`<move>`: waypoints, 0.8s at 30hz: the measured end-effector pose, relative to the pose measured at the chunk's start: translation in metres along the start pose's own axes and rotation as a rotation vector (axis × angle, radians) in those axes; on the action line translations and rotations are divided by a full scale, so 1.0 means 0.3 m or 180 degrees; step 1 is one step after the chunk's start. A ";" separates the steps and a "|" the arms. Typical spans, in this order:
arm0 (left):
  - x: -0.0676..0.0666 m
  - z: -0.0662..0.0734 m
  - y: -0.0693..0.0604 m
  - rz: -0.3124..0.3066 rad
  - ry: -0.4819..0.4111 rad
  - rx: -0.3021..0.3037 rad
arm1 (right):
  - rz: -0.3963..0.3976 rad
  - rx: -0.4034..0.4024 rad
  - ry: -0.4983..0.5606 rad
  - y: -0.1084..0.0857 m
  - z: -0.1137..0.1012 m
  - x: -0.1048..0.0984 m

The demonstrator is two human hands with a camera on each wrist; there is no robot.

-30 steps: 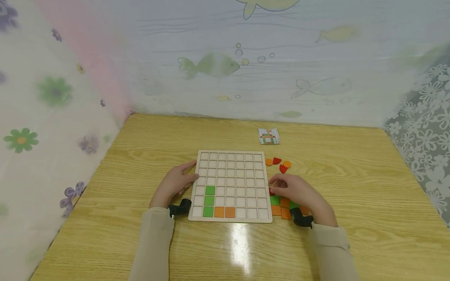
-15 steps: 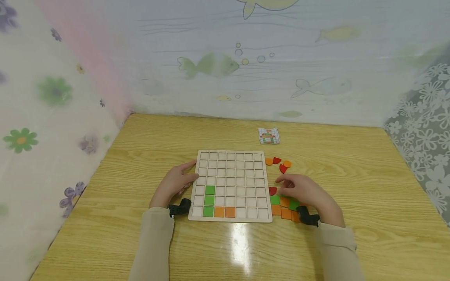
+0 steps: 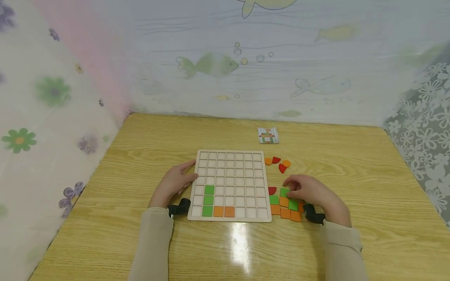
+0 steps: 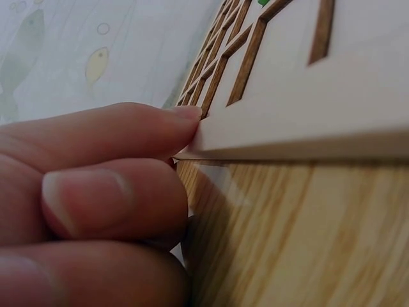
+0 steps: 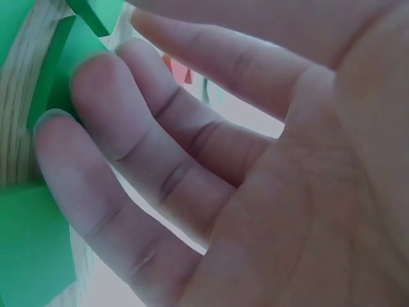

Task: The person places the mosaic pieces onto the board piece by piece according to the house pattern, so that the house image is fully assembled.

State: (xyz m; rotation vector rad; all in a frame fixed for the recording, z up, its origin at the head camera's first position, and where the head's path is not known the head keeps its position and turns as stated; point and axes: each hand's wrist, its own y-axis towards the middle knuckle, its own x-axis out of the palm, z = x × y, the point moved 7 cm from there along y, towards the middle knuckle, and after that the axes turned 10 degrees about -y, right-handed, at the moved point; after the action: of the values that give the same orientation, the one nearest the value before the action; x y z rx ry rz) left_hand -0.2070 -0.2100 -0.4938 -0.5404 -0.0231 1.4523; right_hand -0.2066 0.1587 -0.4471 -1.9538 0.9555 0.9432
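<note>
On one side, our left grip [image 3: 174, 181] rests with index finger and thumb apart, touching the left edge of the gridded board [image 3: 240, 181] just to its right. Further right from that grip, within the board, sit a column of green squares [image 3: 208, 200] and two orange squares [image 3: 218, 212]. The picture card [image 3: 268, 136] lies beyond our right grip and to its left; the red piece [image 3: 272, 191] is also to its left, just beside the board. Our right grip [image 3: 311, 190] has bent fingers at a loose green tile [image 3: 284, 192], which lies by the fingertips on their left; we cannot tell whether they pinch it. More loose orange tiles [image 3: 295, 216] lie on the worktop [image 3: 351, 156], nearer to us than that grip.

We judge the step in hand to be picking out a tile. The next move calls for a clean edge pinch without dragging its neighbours.
</note>
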 end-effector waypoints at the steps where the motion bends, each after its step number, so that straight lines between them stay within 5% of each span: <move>1: 0.000 0.000 0.001 0.0002 0.0000 0.0001 | -0.0011 -0.0004 0.0009 -0.001 0.002 0.000; 11: 0.003 -0.002 0.003 -0.0004 -0.0012 0.0002 | -0.0031 0.0148 0.0101 -0.020 0.044 -0.016; 24: 0.004 -0.005 0.005 -0.0014 -0.0052 0.0002 | 0.0030 0.0046 -0.0190 -0.011 0.024 -0.015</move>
State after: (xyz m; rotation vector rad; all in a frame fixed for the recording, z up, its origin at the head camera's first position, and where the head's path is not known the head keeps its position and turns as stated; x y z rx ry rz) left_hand -0.2076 -0.2093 -0.4959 -0.5275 -0.0368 1.4523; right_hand -0.2079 0.1675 -0.4455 -1.9001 0.9360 0.9918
